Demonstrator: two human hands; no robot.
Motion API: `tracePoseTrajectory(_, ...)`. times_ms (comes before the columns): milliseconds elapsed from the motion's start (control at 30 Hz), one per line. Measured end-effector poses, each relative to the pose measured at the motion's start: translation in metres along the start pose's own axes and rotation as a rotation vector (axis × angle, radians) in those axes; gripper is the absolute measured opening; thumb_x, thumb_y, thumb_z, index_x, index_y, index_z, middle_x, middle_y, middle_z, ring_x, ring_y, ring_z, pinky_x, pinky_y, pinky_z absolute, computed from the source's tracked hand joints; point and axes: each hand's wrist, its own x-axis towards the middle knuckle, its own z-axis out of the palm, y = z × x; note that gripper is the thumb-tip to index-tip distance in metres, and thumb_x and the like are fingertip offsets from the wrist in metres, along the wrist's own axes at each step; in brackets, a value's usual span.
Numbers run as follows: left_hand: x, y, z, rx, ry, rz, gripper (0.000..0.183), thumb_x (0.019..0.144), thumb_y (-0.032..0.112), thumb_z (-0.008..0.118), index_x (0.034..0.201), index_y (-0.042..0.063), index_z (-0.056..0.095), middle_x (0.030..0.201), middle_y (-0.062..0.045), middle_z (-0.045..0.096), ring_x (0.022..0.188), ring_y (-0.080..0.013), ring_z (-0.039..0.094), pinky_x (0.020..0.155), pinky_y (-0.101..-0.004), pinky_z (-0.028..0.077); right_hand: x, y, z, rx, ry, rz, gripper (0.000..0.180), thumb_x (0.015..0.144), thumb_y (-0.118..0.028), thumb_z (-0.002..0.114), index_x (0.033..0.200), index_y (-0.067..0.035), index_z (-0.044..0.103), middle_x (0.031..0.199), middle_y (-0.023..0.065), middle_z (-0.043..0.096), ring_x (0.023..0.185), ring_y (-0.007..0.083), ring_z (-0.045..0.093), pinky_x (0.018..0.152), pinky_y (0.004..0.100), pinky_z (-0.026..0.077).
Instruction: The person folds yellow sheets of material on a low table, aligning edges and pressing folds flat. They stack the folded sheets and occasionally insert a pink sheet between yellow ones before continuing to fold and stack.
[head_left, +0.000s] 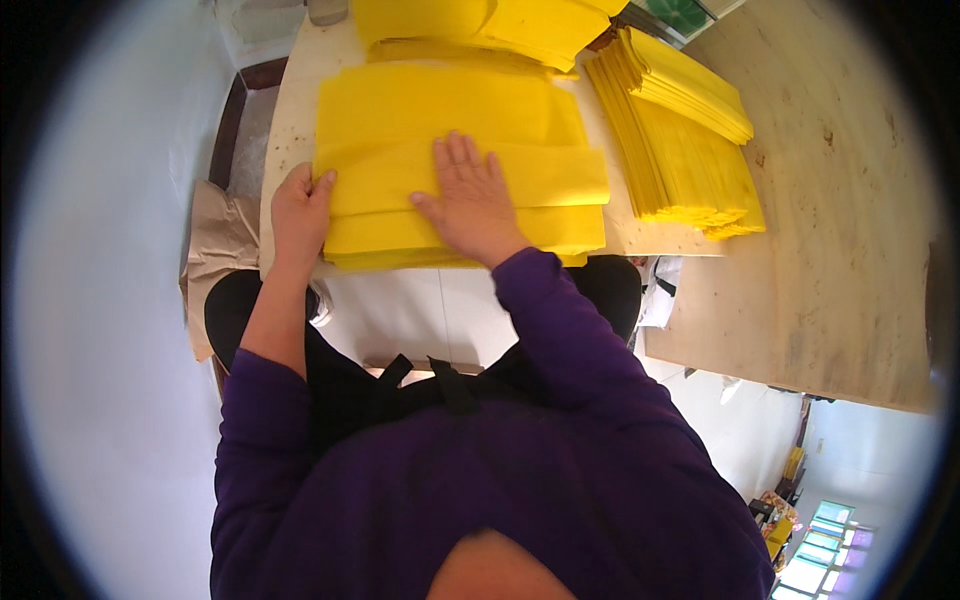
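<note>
A stack of yellow fabric sheets (442, 101) lies on the wooden table right before me. Its top sheet has a folded band (555, 176) running across the middle. My right hand (474, 201) rests flat on that band, palm down with the fingers spread. At the stack's left edge, my left hand (301, 214) pinches the edge of the yellow fabric between thumb and curled fingers. How many layers it grips cannot be seen.
Beyond the stack lies another pile of yellow fabric (480, 22). Folded yellow pieces (675, 150) are heaped to the right on the wooden table (817, 247). Crumpled brown paper (221, 240) stands left of the table, near a white wall (127, 262). A small container (328, 10) sits at the far left corner.
</note>
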Motion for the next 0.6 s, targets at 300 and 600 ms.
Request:
tracePoseTrajectory(300, 0.001, -0.014, 0.005, -0.05, -0.001, 0.014, 0.02, 0.088, 0.018, 0.063, 0.086, -0.001, 0.056, 0.065, -0.012, 0.054, 0.058, -0.0223, 0.05, 0.057, -0.0348, 0.04, -0.035, 0.107, -0.024, -0.117, -0.003, 0.336, 0.078, 0.094, -0.056, 0.037, 0.149, -0.002, 0.022, 0.156, 0.0175, 0.018, 0.145, 0.031, 0.015, 0.116, 0.0491, 0.011)
tracePoseTrajectory(600, -0.007, 0.024, -0.022, 0.161, 0.095, 0.017, 0.024, 0.089, 0.008, 0.061, 0.112, 0.003, 0.06, 0.088, -0.008, 0.064, 0.08, -0.0185, 0.06, 0.073, -0.0303, 0.046, -0.035, 0.112, -0.017, -0.161, 0.01, 0.347, 0.077, 0.095, -0.056, 0.035, 0.149, -0.003, 0.022, 0.156, 0.0168, 0.019, 0.145, 0.0318, 0.016, 0.115, 0.0507, 0.013)
